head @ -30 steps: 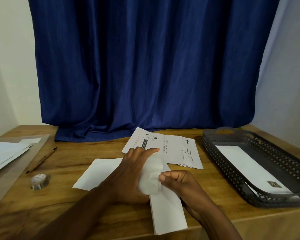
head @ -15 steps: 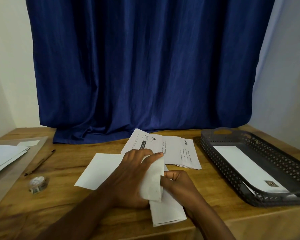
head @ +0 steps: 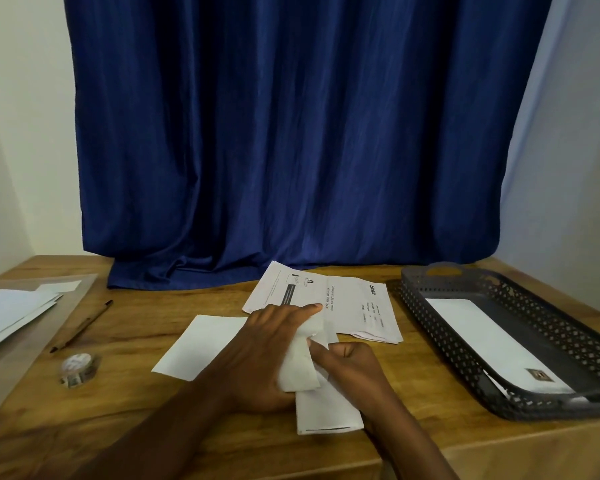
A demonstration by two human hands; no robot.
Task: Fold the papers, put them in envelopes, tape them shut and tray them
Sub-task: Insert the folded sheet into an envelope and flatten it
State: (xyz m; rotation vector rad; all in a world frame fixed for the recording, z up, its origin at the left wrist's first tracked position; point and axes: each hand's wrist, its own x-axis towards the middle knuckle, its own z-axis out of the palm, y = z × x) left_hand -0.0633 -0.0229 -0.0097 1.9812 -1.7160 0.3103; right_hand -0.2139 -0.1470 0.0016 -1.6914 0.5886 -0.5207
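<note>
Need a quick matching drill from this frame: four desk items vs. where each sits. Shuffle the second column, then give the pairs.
Things:
1. tape roll
2. pen
3. sealed envelope
4. printed sheets

Places:
A. inside the dark tray on the right
B. near the curtain, beyond the hands
C. front left of the desk, nearer than the pen
D. lying diagonally on the left, beside the envelope stack

Pairs: 1-C, 2-D, 3-A, 4-B
</note>
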